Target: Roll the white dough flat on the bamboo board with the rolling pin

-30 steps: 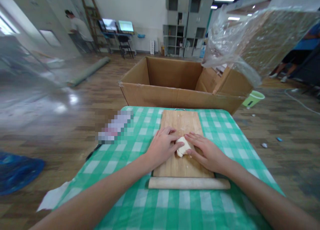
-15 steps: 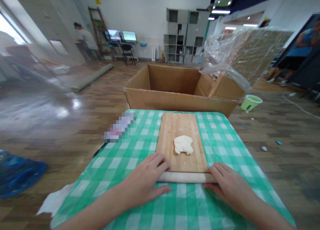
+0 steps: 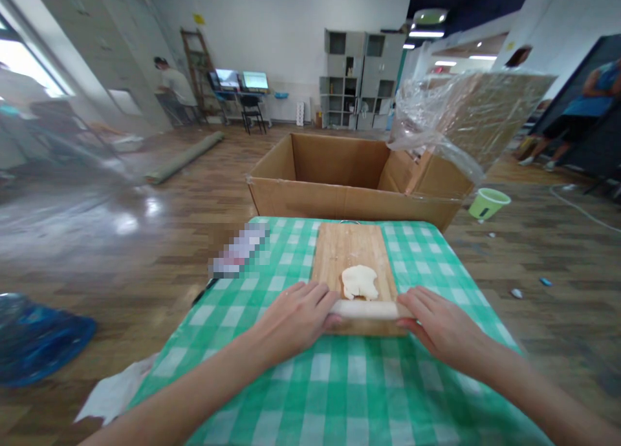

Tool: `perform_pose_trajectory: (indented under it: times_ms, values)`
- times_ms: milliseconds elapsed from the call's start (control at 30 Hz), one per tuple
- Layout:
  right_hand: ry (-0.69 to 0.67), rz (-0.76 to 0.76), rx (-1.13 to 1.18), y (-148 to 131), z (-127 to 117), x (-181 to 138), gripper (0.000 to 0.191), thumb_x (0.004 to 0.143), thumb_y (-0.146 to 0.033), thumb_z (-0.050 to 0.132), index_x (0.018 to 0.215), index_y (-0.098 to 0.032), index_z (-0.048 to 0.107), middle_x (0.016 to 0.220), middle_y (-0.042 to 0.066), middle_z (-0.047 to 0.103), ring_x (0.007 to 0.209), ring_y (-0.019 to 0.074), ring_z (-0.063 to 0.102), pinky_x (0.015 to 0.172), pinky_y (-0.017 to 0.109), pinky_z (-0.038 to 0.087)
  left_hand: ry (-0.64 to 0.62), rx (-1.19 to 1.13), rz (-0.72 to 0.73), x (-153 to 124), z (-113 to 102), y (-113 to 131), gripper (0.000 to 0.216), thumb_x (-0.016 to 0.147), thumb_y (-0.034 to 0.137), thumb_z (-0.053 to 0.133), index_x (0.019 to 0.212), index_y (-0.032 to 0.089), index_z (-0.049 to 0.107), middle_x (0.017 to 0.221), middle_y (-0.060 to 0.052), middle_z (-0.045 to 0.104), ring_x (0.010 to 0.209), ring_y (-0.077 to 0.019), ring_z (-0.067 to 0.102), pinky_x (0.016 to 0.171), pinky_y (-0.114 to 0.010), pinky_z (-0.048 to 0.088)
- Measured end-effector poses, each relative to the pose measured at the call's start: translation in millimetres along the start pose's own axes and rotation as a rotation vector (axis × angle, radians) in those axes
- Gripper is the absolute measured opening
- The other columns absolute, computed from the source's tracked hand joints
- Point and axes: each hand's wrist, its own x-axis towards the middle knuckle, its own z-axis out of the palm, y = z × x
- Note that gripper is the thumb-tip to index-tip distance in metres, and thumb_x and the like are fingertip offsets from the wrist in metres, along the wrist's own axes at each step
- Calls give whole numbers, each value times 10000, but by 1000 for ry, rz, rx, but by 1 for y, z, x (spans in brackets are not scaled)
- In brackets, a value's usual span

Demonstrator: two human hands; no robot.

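Observation:
A flattened lump of white dough [image 3: 359, 281] lies on a wooden cutting board [image 3: 353, 249] on a table with a green checked cloth [image 3: 339, 381]. A pale wooden rolling pin [image 3: 367, 309] lies across the board's near part, touching the dough's near edge. My left hand [image 3: 295, 317] rests palm down over the pin's left end. My right hand [image 3: 439, 326] covers its right end the same way. The fingers of both hands lie flat and slightly spread on the pin.
An open cardboard box [image 3: 356, 174] stands on the floor just beyond the table, with a plastic-wrapped panel [image 3: 466, 119] leaning at its right. A green bucket [image 3: 489, 204] sits further right. A pixelated object [image 3: 240, 255] lies at the cloth's left edge. People stand far off.
My hands left the dough, went to the rolling pin at the board's near edge, then brought it up onto the board against the dough.

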Motion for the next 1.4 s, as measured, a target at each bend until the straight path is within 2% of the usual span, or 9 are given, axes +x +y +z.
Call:
perform_pose_trajectory:
  times_ms: [200, 300, 400, 500, 667, 900, 1067, 1233, 1400]
  values:
    - [-179, 221, -4, 25, -9, 45, 455, 1137, -444, 299, 1041, -199, 670, 1047, 108, 736, 985, 274, 682, 841, 379, 479, -58, -50, -35, 56, 7, -25, 366, 1106, 500, 417, 1112, 189, 608, 1124, -88, 694, 949, -251, 685, 752, -358, 513]
    - [-301, 374, -49, 22, 5, 61, 661, 1141, -470, 168, 890, -207, 720, 923, 112, 769, 852, 258, 711, 748, 358, 443, -35, -135, -187, 67, 20, -25, 381, 1144, 412, 285, 1074, 201, 594, 1091, -72, 710, 935, -229, 695, 769, -350, 505]
    - [-279, 463, -127, 18, 21, 69, 713, 1134, -476, 149, 866, -201, 750, 934, 124, 774, 840, 264, 719, 699, 357, 408, -19, -114, -376, 70, 32, -22, 384, 1141, 323, 237, 1029, 209, 587, 1011, -67, 726, 912, -238, 703, 784, -370, 497]
    - [-243, 457, -165, 23, 30, 74, 605, 1124, -402, 214, 911, -206, 745, 974, 108, 765, 874, 259, 709, 689, 350, 384, -48, -43, -420, 76, 34, -20, 337, 1120, 292, 276, 1036, 205, 591, 984, -77, 729, 926, -264, 711, 799, -392, 498]
    - [-329, 485, -99, 49, 35, 91, 488, 1098, -334, 262, 956, -194, 708, 996, 110, 760, 885, 242, 688, 704, 345, 374, -47, 20, -415, 98, 30, -32, 303, 1093, 273, 326, 1070, 171, 610, 1042, -118, 716, 1004, -288, 695, 855, -407, 516]
    - [-330, 527, -189, 65, 37, 115, 437, 1086, -310, 269, 1095, -162, 680, 1076, 155, 728, 970, 282, 680, 747, 363, 420, -80, 168, -273, 112, 42, -54, 335, 1063, 167, 333, 1080, 115, 663, 1151, -168, 681, 1101, -307, 641, 958, -435, 499]
    - [-212, 304, -329, 64, 38, 111, 436, 1098, -263, 282, 1085, -159, 705, 1176, 180, 706, 1113, 322, 629, 930, 427, 469, -12, 149, -291, 108, 40, -48, 363, 1068, 184, 314, 1109, 97, 663, 1158, -199, 666, 1097, -333, 618, 954, -477, 495]
    - [-130, 95, -339, 52, 39, 93, 462, 1116, -230, 271, 1158, -140, 722, 1314, 162, 701, 1333, 307, 557, 1151, 467, 405, 134, 70, -341, 94, 43, -35, 361, 1104, 307, 329, 1151, 149, 651, 1208, -164, 654, 1139, -313, 613, 969, -467, 510]
    - [-13, 249, -283, 23, 42, 70, 566, 1134, -403, 262, 1495, -87, 562, 1519, 176, 611, 1475, 319, 486, 1182, 464, 402, 212, -41, -301, 71, 52, -20, 372, 1125, 356, 312, 1252, 197, 624, 1356, -124, 624, 1312, -265, 572, 1160, -452, 433]
